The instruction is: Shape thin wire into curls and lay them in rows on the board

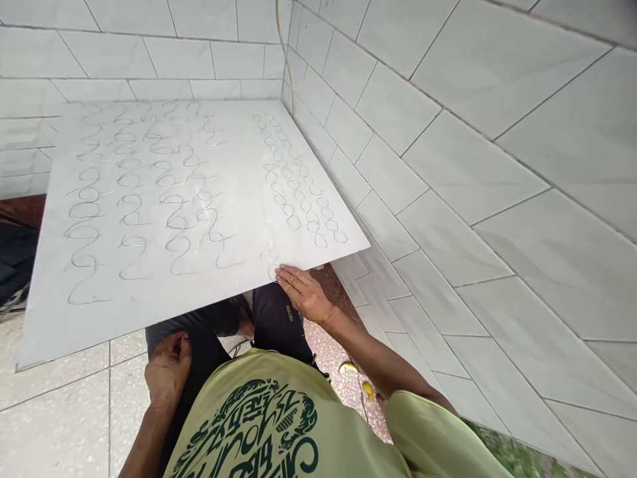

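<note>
White wall tiles (497, 166) met in a corner, where a thin tan cord (284, 53) hung down. Two small yellow objects (348, 367) lay on the speckled terrazzo floor (343, 358), and a dark bag (14, 259) sat at far left.

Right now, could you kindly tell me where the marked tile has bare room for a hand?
A bare strip runs down the white tile slab between the left squiggles and right squiggles; the left squiggles are crowded.

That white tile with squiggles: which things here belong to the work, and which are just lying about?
Work: the white tile, the right hand touching its edge, the left hand below it.
Lying about: yellow objects on the floor, a thin cable along the wall.
</note>
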Available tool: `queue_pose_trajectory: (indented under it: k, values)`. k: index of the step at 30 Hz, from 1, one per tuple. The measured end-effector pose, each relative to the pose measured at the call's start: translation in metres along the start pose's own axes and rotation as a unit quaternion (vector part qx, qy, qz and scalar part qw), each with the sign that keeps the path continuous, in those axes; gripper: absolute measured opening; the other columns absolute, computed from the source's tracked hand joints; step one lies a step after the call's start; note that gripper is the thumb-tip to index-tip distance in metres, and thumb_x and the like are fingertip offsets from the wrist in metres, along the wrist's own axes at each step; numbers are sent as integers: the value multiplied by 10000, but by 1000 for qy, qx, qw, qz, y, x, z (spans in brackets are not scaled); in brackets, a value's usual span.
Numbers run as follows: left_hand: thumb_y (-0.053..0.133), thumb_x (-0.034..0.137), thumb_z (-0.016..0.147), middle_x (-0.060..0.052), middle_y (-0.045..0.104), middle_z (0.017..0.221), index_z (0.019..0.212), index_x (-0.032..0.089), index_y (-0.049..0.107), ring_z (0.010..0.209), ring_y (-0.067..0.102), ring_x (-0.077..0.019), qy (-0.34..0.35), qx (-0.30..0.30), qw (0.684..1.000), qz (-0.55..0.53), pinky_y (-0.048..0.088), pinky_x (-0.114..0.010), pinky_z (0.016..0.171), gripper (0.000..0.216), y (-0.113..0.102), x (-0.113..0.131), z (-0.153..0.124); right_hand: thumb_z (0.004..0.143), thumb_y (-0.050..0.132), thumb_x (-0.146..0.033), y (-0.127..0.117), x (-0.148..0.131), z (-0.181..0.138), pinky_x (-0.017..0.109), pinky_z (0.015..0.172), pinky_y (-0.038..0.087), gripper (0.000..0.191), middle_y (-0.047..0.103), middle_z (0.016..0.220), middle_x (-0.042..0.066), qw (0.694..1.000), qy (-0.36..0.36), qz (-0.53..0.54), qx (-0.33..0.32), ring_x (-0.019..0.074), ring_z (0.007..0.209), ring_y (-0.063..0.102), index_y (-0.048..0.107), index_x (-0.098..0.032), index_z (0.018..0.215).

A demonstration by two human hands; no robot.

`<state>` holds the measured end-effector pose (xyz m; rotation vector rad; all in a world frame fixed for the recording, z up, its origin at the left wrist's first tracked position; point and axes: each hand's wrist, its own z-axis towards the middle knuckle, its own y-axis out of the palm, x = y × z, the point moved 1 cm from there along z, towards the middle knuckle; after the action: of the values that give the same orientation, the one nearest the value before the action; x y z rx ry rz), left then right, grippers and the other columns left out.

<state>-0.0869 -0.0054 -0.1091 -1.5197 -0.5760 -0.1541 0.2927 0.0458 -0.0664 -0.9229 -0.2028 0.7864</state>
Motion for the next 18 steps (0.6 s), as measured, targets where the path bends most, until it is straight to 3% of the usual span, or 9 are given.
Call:
queue_pose_trajectory:
  k: [2, 4, 8, 12, 14, 18]
  values:
    - [541, 503, 914, -108, 772, 996, 1058, 176, 751, 860, 720, -275, -23, -44, 996, -79, 537, -351, 739, 414, -2, 9, -5, 988, 522, -22, -2, 0, 2, 486, 1161, 516, 491, 680, 1381, 176, 1000, 0, 3, 9, 285, 1438, 520, 562, -116, 1469]
    - [588, 569, 889, -90, 765, 931, 1086, 165, 736, 729, 704, -239, -63, -110, 971, -203, 554, -338, 674, 473, -5, 29, -12, 987, 517, -17, -3, -6, 6, 476, 1152, 529, 492, 686, 1373, 173, 1000, 7, 9, 8, 280, 1407, 557, 569, -124, 1464]
    - [624, 632, 891, -61, 752, 886, 1129, 167, 724, 603, 642, -167, -56, -216, 903, -367, 556, -314, 625, 531, -22, 98, -25, 990, 509, -18, -3, -31, 13, 473, 1146, 538, 548, 668, 1400, 169, 999, 31, 37, 21, 277, 1390, 575, 507, -148, 1523]
    - [657, 600, 903, -91, 759, 1094, 1279, 199, 683, 780, 715, -187, -10, -276, 845, -458, 606, -340, 751, 550, -40, 159, -25, 992, 520, -21, 3, -63, 15, 494, 1133, 550, 634, 651, 1426, 155, 993, 62, 79, 59, 283, 1401, 564, 407, -190, 1592]
    - [652, 587, 916, -93, 757, 1091, 1319, 201, 667, 829, 730, -204, -5, -276, 829, -486, 614, -349, 763, 558, -42, 173, -22, 989, 530, -21, 7, -76, 14, 507, 1122, 560, 660, 646, 1430, 155, 989, 71, 100, 77, 286, 1399, 565, 383, -205, 1606]
    - [659, 550, 925, -67, 752, 953, 1245, 173, 715, 717, 711, -181, -12, -237, 824, -515, 608, -328, 698, 497, -35, 177, -20, 980, 542, -17, 15, -94, 14, 528, 1097, 577, 685, 653, 1415, 164, 985, 74, 127, 87, 298, 1395, 567, 366, -212, 1613]
